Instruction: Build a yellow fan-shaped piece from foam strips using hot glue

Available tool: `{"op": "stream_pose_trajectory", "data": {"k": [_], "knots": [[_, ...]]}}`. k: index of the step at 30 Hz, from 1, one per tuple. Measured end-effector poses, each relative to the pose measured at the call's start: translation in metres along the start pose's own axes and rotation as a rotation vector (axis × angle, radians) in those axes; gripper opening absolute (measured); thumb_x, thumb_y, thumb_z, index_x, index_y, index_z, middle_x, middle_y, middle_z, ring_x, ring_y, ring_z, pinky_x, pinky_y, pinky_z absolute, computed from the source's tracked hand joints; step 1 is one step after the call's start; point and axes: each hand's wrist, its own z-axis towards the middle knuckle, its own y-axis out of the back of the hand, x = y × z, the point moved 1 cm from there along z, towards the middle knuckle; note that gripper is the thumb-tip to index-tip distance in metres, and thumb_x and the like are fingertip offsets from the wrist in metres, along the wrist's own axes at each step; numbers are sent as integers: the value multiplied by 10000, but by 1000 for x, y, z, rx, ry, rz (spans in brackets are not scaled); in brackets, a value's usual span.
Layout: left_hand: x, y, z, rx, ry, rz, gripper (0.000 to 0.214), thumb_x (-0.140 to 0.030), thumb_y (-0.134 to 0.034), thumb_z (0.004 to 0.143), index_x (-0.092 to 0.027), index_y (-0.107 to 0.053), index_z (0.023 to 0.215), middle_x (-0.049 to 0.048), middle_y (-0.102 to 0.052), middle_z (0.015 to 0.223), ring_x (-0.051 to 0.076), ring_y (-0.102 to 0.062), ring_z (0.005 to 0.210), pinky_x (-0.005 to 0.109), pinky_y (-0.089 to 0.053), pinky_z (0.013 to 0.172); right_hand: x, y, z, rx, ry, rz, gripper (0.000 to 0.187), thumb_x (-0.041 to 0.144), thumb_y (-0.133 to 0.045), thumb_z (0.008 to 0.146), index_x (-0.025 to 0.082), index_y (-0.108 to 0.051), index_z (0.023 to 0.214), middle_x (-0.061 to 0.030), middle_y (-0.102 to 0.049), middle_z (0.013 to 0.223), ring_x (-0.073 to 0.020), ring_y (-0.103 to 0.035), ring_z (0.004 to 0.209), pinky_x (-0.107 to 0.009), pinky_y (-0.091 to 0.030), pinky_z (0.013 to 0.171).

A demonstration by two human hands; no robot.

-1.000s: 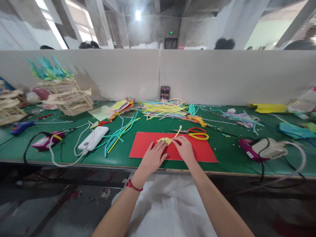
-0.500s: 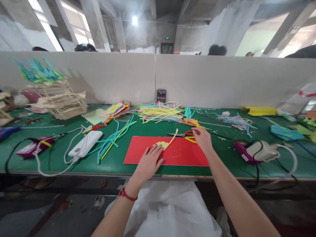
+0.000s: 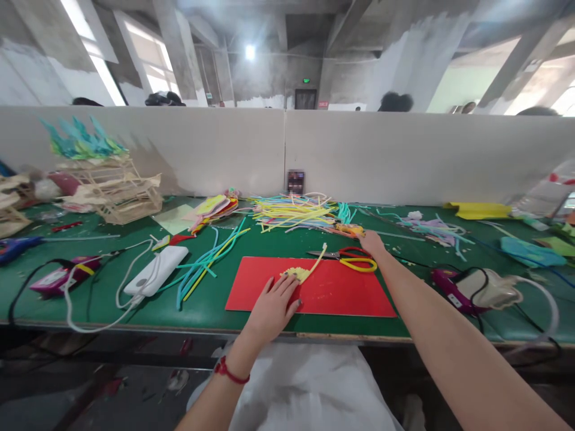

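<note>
My left hand (image 3: 274, 302) lies flat and open on a red sheet (image 3: 345, 293). Its fingertips touch a small yellow coiled piece (image 3: 297, 274) with a loose strip sticking up. My right hand (image 3: 372, 242) is stretched far forward over the green table (image 3: 274, 239), fingers extended and holding nothing. It is just past the red-and-yellow-handled scissors (image 3: 359, 259) and close to an orange-yellow tool (image 3: 348, 228).
A heap of coloured foam strips (image 3: 291, 209) lies behind the sheet. A white power bank (image 3: 156, 269) with cables sits at the left, a pink glue gun (image 3: 453, 282) at the right. Wooden stick models (image 3: 112, 188) stand far left. A grey partition (image 3: 359, 155) closes the back.
My right hand left the yellow piece and moved forward and right, over the scissors toward the orange tool. My left hand stayed on the red sheet.
</note>
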Motion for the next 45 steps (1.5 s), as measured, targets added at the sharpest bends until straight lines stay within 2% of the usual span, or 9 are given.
{"op": "stream_pose_trajectory", "data": {"k": [10, 16, 20, 22, 26, 30, 34, 41, 45], "knots": [[1, -4, 0, -28, -5, 10, 444, -392, -338, 961, -218, -414, 1362, 49, -443, 1428, 194, -356, 1349, 445, -295, 1110, -9, 10, -16, -156, -216, 135, 394, 306, -261, 959, 77, -428, 1232, -239, -571, 1197, -287, -597, 1082, -376, -461, 856], [0, 0, 0, -5, 5, 3, 450, -391, -324, 965, -208, -415, 1365, 58, -427, 1438, 204, -356, 1349, 447, -292, 1111, -8, 14, -14, -139, -251, 229, 399, 347, -273, 945, 128, -501, 1189, -182, -625, 1132, -269, -602, 1071, -367, -452, 860], [0, 0, 0, -11, 4, -11, 453, -400, -327, 962, -219, -415, 1368, 56, -426, 1438, 204, -360, 1347, 445, -290, 1113, -4, 27, -16, -177, -264, 274, 539, 542, -287, 900, 131, -540, 1141, -205, -621, 1134, -309, -591, 1068, -395, -445, 852], [1, -2, 0, -14, 3, -13, 455, -403, -330, 961, -222, -410, 1371, 53, -424, 1440, 205, -361, 1346, 445, -290, 1114, 1, 34, -21, -232, -245, 315, 594, 625, -399, 825, 137, -536, 1134, -202, -621, 1127, -325, -586, 1059, -399, -436, 853], [2, -5, -1, -38, 0, -9, 457, -404, -336, 959, -227, -404, 1375, 50, -428, 1438, 200, -367, 1343, 437, -289, 1115, 18, 37, -40, -339, -150, 391, 546, 580, -535, 752, 155, -525, 1094, -155, -645, 1038, -297, -603, 987, -353, -435, 806], [2, -4, -1, -28, -1, -7, 457, -402, -331, 961, -220, -406, 1374, 56, -423, 1441, 201, -358, 1348, 440, -280, 1118, 33, 23, -57, -242, -55, 420, 476, 569, -501, 771, 181, -547, 1043, -117, -659, 981, -267, -616, 924, -317, -434, 754], [1, -2, 0, 7, 5, -14, 455, -396, -330, 962, -208, -407, 1369, 51, -412, 1448, 201, -337, 1360, 453, -272, 1121, 38, 14, -53, -102, -28, 339, 502, 600, -492, 771, 173, -587, 1018, -130, -667, 996, -282, -618, 939, -325, -435, 755], [4, -4, -2, -36, -18, -62, 471, -379, -367, 952, -247, -355, 1404, 61, -352, 1482, 204, -291, 1383, 456, -274, 1126, 25, 33, -35, -134, 69, 214, 491, 525, -559, 779, 164, -567, 1111, -126, -671, 1021, -258, -629, 922, -292, -433, 710], [0, 5, 6, -124, 26, -254, 417, -313, -420, 933, -265, -444, 1346, 54, -368, 1477, 212, -316, 1370, 439, -325, 1107, 22, 35, -35, -171, 136, 176, 374, 441, -487, 847, 164, -586, 1077, -121, -680, 957, -242, -635, 858, -285, -420, 674]]}}
